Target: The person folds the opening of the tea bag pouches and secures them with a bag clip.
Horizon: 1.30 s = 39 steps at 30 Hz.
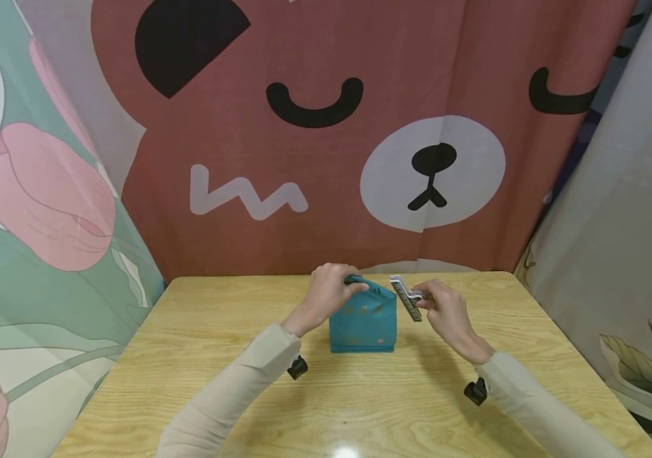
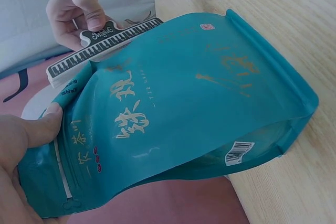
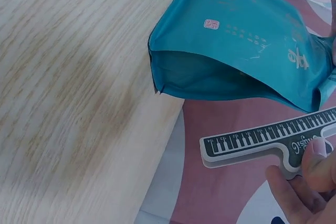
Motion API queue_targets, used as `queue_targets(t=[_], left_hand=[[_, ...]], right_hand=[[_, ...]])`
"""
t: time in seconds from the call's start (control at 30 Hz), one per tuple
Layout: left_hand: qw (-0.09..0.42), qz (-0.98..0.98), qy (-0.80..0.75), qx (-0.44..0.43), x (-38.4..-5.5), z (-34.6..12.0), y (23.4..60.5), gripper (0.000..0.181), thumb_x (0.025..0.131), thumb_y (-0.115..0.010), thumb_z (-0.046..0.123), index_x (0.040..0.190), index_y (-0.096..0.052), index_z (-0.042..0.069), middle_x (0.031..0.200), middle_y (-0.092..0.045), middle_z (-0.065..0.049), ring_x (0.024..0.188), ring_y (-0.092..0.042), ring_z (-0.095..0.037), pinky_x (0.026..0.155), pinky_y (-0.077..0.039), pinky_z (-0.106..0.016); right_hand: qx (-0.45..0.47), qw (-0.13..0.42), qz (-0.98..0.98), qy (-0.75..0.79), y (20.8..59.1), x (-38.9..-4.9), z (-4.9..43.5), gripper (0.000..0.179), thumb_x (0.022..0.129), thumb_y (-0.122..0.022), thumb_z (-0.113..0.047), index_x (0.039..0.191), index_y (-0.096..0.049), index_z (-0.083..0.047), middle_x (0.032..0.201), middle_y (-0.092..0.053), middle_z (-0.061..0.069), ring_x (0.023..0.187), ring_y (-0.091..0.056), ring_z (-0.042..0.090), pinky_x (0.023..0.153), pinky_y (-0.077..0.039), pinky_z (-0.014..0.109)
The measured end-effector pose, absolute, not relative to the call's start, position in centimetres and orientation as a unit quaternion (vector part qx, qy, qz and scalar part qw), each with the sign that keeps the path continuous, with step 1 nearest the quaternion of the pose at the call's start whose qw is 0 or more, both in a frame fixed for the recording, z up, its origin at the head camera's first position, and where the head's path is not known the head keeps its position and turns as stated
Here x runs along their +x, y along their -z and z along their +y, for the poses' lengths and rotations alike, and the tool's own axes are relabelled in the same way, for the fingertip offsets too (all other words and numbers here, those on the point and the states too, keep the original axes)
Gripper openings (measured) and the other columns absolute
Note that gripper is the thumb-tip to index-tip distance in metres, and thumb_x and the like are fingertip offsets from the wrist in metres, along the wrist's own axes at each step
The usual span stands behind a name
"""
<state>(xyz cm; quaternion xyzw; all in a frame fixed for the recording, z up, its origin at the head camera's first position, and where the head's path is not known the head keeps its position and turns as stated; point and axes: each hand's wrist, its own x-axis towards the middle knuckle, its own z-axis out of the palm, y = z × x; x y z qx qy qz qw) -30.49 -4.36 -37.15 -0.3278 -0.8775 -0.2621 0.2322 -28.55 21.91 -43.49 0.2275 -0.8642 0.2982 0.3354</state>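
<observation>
A teal pouch bag point(image 1: 363, 324) with gold lettering stands on the table, its top edge folded over. My left hand point(image 1: 331, 289) grips that folded top, with the thumb point(image 2: 44, 127) lying across the front in the left wrist view. My right hand point(image 1: 448, 315) pinches a long bag clip point(image 1: 406, 298) printed with piano keys, by its "Music" handle. In the right wrist view the clip point(image 3: 262, 137) is close beside the upper end of the bag point(image 3: 236, 40). The left fingers behind the bag are mostly hidden.
The light wooden table point(image 1: 234, 394) reaches back to a hanging cloth point(image 1: 326, 159) with a bear face. Printed curtains point(image 1: 45, 254) flank it on both sides. A small black camera point(image 1: 298, 367) sits at the left wrist and another camera point(image 1: 476, 391) at the right.
</observation>
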Motion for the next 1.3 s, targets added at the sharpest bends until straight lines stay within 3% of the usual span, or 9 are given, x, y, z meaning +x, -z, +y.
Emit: queue_targets(t=[1.0,1.3], left_hand=[[0.231,-0.875,0.269,-0.328,-30.5,-4.3,37.0,0.02,0.086,-0.078,0.03,0.096,-0.08,0.013,0.088,-0.075,0.001,0.062,-0.061,-0.004,0.056,-0.046,-0.018],[0.229,-0.874,0.274,-0.33,-30.6,-4.3,37.1,0.02,0.086,-0.078,0.029,0.096,-0.08,0.013,0.086,-0.075,0.001,0.057,-0.058,-0.001,0.054,-0.045,-0.018]], right_hand=[[0.276,0.381,-0.834,-0.289,41.8,-28.5,20.3,0.025,0.076,-0.076,0.017,0.094,-0.075,-0.001,0.085,-0.069,0.008,0.069,-0.069,0.02,0.055,-0.055,0.038],[0.282,0.365,-0.837,-0.293,41.4,-28.6,20.0,0.027,0.077,-0.073,0.019,0.095,-0.075,-0.001,0.087,-0.069,0.008,0.073,-0.069,0.02,0.056,-0.055,0.037]])
